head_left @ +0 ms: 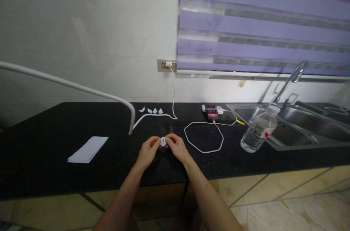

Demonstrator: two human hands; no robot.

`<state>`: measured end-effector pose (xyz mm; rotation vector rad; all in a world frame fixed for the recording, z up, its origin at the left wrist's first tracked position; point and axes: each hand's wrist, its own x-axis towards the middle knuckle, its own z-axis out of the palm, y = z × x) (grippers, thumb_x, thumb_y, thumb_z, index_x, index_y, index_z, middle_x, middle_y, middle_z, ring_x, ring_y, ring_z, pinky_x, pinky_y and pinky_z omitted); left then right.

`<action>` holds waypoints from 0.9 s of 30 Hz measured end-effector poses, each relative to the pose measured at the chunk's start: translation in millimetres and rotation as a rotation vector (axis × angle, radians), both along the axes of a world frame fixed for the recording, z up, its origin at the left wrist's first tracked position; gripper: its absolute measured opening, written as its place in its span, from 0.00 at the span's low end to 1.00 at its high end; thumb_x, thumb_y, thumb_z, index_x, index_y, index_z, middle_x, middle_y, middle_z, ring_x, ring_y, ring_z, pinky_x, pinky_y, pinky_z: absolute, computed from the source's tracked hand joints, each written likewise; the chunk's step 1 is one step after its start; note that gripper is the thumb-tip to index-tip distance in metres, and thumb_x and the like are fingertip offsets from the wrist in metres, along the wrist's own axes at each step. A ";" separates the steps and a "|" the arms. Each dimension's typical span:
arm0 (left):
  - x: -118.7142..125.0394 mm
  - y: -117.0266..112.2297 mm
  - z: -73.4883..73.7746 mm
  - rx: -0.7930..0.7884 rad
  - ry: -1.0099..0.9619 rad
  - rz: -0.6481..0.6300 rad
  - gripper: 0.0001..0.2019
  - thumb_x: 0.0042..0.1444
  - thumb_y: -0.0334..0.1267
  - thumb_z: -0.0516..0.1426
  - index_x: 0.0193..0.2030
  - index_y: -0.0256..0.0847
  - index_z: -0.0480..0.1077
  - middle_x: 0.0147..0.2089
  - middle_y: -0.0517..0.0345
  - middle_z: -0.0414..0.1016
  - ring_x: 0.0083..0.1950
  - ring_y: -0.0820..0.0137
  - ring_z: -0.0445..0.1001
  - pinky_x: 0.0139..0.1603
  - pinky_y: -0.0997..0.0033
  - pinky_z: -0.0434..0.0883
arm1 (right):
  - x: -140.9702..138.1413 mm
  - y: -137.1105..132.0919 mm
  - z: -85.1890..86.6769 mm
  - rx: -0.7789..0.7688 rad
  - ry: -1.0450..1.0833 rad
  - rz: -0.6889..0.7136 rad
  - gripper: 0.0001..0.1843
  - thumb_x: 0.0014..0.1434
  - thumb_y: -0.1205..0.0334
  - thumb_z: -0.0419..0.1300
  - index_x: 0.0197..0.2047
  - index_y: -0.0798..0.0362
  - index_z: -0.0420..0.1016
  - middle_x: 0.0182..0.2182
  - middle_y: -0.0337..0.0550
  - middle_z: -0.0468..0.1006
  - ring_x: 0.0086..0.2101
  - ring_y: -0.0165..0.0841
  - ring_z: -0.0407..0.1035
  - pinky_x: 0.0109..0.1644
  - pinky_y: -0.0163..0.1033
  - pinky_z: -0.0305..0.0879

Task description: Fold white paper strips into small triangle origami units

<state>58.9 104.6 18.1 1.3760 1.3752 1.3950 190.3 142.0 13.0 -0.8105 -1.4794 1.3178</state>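
Observation:
A small folded white paper piece (163, 141) sits between both my hands over the black countertop (41, 140). My left hand (149, 149) pinches its left side with closed fingers. My right hand (176, 146) pinches its right side the same way. Several small folded white paper shapes (151, 110) lie in a row further back on the counter. A stack of white paper sheets (88, 149) lies to the left of my hands.
A white cable (203, 136) loops on the counter and another runs up to a wall socket (166, 65). A plastic water bottle (259, 129) stands beside the steel sink (298, 129) with a tap (290, 79). A white curved tube (68, 85) arcs in from the left.

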 end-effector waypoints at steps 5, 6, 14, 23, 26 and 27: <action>-0.8 2.4 -4.1 -0.034 -0.070 0.002 0.10 0.46 0.42 0.55 0.31 0.37 0.68 0.26 0.60 0.71 0.30 0.73 0.69 0.35 0.74 0.64 | -1.0 2.4 -3.2 -0.039 0.081 0.007 0.06 0.48 0.63 0.56 0.31 0.55 0.67 0.19 0.32 0.65 0.20 0.23 0.59 0.24 0.29 0.54; -0.6 2.8 -4.6 -0.039 -0.095 0.007 0.10 0.45 0.42 0.55 0.31 0.36 0.68 0.26 0.59 0.71 0.30 0.73 0.69 0.35 0.74 0.65 | -1.0 2.7 -3.7 -0.038 0.083 0.006 0.05 0.48 0.63 0.56 0.31 0.55 0.67 0.19 0.32 0.65 0.20 0.23 0.59 0.24 0.29 0.54; 1.6 3.3 -3.5 -0.034 -0.218 0.011 0.17 0.43 0.39 0.57 0.41 0.37 0.64 0.25 0.62 0.71 0.28 0.75 0.69 0.34 0.75 0.65 | -1.3 1.5 -2.3 -0.038 0.067 -0.013 0.05 0.47 0.63 0.55 0.30 0.55 0.66 0.18 0.32 0.64 0.20 0.23 0.59 0.24 0.30 0.54; -1.4 3.0 -4.2 -0.030 -0.214 0.029 0.16 0.44 0.40 0.56 0.40 0.37 0.65 0.27 0.62 0.72 0.29 0.74 0.70 0.34 0.74 0.65 | -0.4 -3.1 -1.8 0.151 -0.098 -0.046 0.07 0.52 0.64 0.50 0.33 0.54 0.68 0.24 0.36 0.68 0.25 0.26 0.62 0.29 0.31 0.59; -3.0 3.5 -5.4 -0.011 -0.207 0.045 0.16 0.44 0.41 0.56 0.41 0.37 0.65 0.26 0.62 0.70 0.29 0.75 0.69 0.33 0.75 0.64 | -0.8 -6.7 -0.9 0.314 -0.182 -0.068 0.10 0.54 0.67 0.48 0.33 0.54 0.70 0.31 0.39 0.72 0.33 0.29 0.65 0.38 0.34 0.61; -3.6 3.8 -6.1 -0.003 -0.200 0.053 0.16 0.44 0.41 0.56 0.41 0.37 0.65 0.26 0.62 0.70 0.28 0.75 0.69 0.33 0.75 0.64 | -1.1 -7.5 -0.9 0.353 -0.208 -0.072 0.11 0.54 0.68 0.47 0.33 0.53 0.70 0.32 0.40 0.72 0.34 0.29 0.65 0.40 0.34 0.60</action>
